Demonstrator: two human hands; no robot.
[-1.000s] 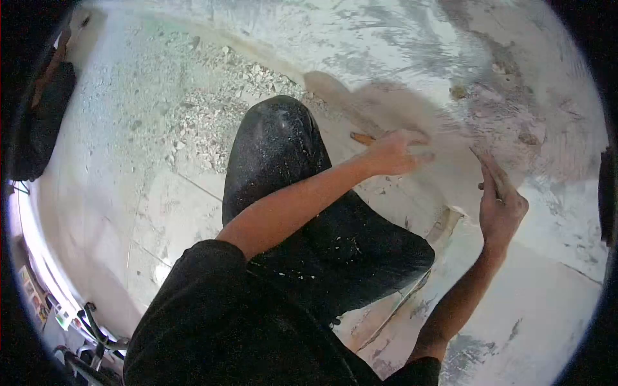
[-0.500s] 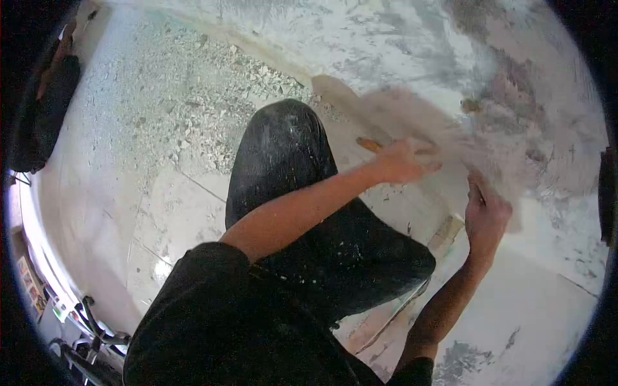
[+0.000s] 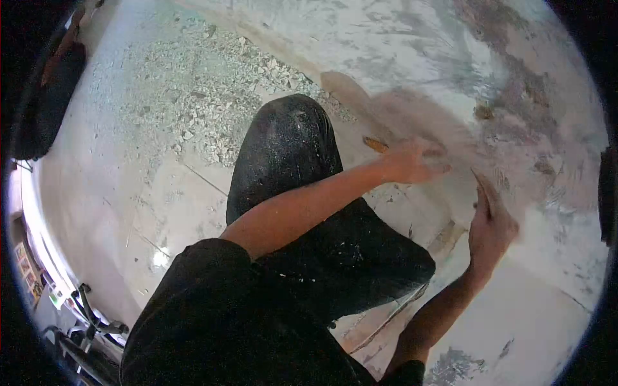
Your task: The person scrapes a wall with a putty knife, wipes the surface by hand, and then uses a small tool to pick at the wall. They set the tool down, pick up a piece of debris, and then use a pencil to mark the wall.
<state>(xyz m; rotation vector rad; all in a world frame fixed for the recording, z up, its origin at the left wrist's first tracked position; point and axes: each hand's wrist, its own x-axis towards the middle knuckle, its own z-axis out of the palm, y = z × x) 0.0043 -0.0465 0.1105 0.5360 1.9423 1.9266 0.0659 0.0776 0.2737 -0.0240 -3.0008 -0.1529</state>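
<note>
My left hand [image 3: 417,161] is closed around a tool, with an orange-brown handle [image 3: 375,145] jutting out behind it. The working end of this tool is hidden or blurred. That hand is close to the patchy, whitish wall [image 3: 399,58]. Lower and to the right, my right hand [image 3: 493,225] has its fingers pressed together, pointing up at the same surface. Something thin and dark may be between those fingertips, too small to name. A gap separates the two hands, and shadows fall across the wall behind them.
My bent knee [image 3: 290,135] in dark, dusty trousers rises between my arms. Flaked debris [image 3: 225,109] covers the floor [image 3: 109,212] along the wall's base. Dark tubular legs [image 3: 90,321] stand at lower left. A dark-clothed limb [image 3: 58,103], perhaps another person's, shows at upper left.
The view has shifted slightly, so the wall and floor appear a little further right. Both hands stay near the wall, with the right hand a touch lower in view.
</note>
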